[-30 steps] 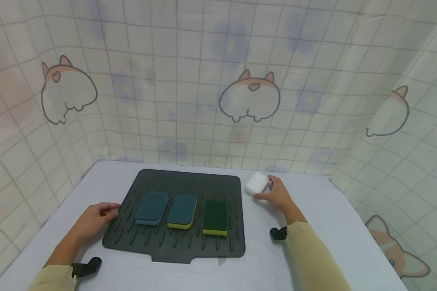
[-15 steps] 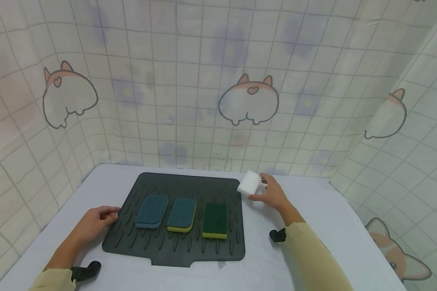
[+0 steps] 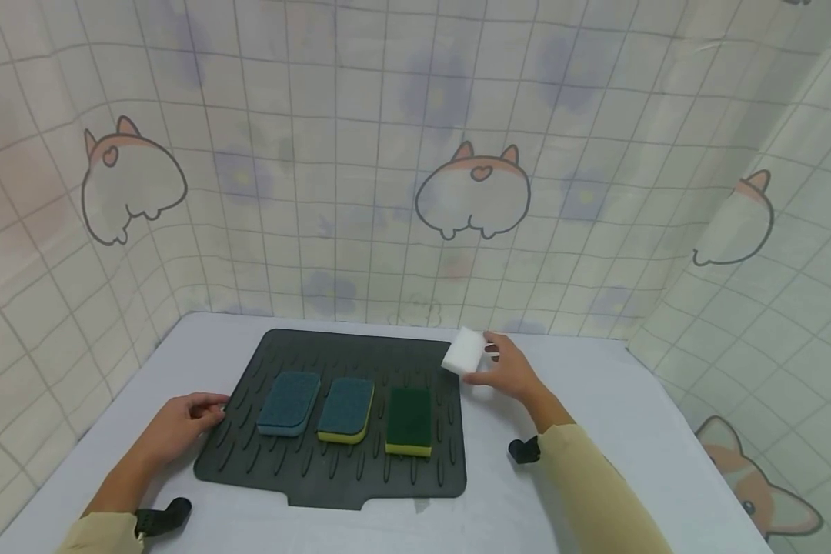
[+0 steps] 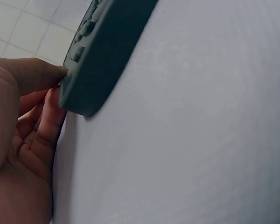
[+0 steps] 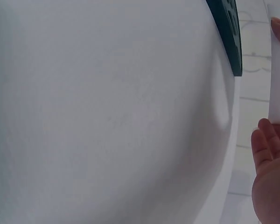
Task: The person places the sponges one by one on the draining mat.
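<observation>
A dark grey ridged mat (image 3: 325, 481) lies on the white table. Spaced in a row on it are a blue sponge (image 3: 288, 404), a yellow sponge with a blue-green top (image 3: 346, 409) and a yellow sponge with a dark green top (image 3: 409, 421). My left hand (image 3: 183, 425) pinches the mat's left edge, the thumb (image 4: 46, 75) on its rim and a finger against its side. My right hand (image 3: 511, 377) grips a white sponge (image 3: 465, 352) by opposite edges, over the mat's back right corner. The right wrist view shows this sponge (image 5: 278, 79) raised off the table.
White tabletop (image 3: 595, 431) surrounds the mat, widest on the right. A tile-patterned curtain (image 3: 360, 177) with cartoon corgis stands behind the table and along both sides. Each wrist carries a black strap-mounted device, the right one (image 3: 525, 450) near the tabletop.
My right hand has lifted the white sponge off the table and moved it left to the mat's back right corner. The left hand stays at the mat's edge; the row of sponges is unchanged.
</observation>
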Demonstrator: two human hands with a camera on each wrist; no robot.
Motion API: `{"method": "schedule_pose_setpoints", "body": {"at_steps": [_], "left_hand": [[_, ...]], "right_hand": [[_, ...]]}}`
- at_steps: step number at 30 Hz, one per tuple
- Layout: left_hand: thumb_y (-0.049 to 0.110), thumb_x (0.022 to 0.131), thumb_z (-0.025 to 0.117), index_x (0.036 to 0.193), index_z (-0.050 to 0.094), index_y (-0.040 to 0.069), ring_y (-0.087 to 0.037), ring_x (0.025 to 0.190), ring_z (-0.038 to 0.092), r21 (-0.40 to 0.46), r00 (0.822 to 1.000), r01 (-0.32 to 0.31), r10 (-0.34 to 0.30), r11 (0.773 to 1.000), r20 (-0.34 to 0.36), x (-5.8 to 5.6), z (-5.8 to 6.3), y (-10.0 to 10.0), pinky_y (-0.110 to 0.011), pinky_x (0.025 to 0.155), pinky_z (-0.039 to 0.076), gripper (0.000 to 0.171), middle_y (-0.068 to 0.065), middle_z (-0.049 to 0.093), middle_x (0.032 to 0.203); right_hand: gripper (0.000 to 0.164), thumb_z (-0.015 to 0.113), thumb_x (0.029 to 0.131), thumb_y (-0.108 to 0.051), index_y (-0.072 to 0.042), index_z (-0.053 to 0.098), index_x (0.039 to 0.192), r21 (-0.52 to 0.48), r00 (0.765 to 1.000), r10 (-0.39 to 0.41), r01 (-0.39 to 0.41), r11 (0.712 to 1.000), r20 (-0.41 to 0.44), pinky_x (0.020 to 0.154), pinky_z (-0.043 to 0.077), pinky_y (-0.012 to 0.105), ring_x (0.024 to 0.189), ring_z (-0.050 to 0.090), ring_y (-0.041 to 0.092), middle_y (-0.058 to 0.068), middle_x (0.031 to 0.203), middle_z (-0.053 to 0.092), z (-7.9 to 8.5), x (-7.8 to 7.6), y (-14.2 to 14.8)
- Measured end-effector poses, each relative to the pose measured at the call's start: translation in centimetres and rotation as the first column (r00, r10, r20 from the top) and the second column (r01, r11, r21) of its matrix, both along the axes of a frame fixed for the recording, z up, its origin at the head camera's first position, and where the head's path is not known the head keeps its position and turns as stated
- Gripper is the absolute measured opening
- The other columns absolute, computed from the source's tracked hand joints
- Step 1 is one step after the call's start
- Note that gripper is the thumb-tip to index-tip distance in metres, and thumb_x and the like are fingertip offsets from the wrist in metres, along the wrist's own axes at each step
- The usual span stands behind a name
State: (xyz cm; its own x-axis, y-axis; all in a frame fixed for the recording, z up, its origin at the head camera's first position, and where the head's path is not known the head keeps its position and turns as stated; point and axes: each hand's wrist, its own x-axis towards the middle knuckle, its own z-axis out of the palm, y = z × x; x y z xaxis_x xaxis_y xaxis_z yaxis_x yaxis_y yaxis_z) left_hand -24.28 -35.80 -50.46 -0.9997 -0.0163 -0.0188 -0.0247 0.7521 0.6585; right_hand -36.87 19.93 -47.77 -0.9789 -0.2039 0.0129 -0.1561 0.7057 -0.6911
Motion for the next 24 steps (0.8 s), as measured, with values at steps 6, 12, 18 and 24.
{"method": "schedule_pose_setpoints", "body": {"at_steps": [6,12,18,24], "left_hand": [[0.016,0.101,0.063,0.131,0.063,-0.006,-0.017,0.089,0.057,0.002,1.0,0.004,-0.004,1.0,-0.008,0.1,0.0,0.0,-0.027,0.068,0.046,0.037,-0.014,0.071,0.107],[0.016,0.101,0.063,0.131,0.063,-0.005,-0.018,0.09,0.057,0.005,1.0,-0.002,0.002,1.0,-0.004,0.1,-0.1,-0.1,-0.027,0.068,0.047,0.037,-0.014,0.071,0.108],[0.014,0.1,0.063,0.131,0.064,-0.006,-0.02,0.09,0.057,0.017,1.0,-0.006,0.006,1.0,0.002,0.1,-0.2,-0.1,-0.027,0.068,0.047,0.037,-0.012,0.07,0.105],[0.014,0.101,0.062,0.132,0.063,-0.006,-0.02,0.089,0.056,0.022,1.0,-0.008,0.008,1.0,0.002,0.1,-0.2,0.0,-0.026,0.067,0.046,0.036,-0.011,0.069,0.105]], "right_hand": [[0.107,0.091,0.077,-0.039,-0.009,0.03,0.159,0.007,1.0,0.016,-0.016,1.0,0.007,0.106,0.048,0.054,0.134,0.053,0.037,0.017,0.152,0.047,0.0,0.1,-0.9],[0.104,0.091,0.076,-0.039,-0.01,0.033,0.159,-0.019,1.0,0.027,-0.027,0.999,0.015,0.101,0.051,0.052,0.126,0.058,0.035,0.017,0.143,0.055,0.0,0.0,-1.6],[0.104,0.091,0.076,-0.038,-0.011,0.034,0.158,-0.055,0.999,0.052,-0.052,0.997,0.009,0.103,0.05,0.053,0.128,0.057,0.034,0.016,0.146,0.053,0.0,0.0,-2.3],[0.104,0.092,0.075,-0.035,-0.011,0.034,0.158,-0.06,0.998,0.07,-0.069,0.996,0.0,0.104,0.05,0.053,0.131,0.056,0.035,0.015,0.147,0.051,0.1,-0.1,-2.7]]}}
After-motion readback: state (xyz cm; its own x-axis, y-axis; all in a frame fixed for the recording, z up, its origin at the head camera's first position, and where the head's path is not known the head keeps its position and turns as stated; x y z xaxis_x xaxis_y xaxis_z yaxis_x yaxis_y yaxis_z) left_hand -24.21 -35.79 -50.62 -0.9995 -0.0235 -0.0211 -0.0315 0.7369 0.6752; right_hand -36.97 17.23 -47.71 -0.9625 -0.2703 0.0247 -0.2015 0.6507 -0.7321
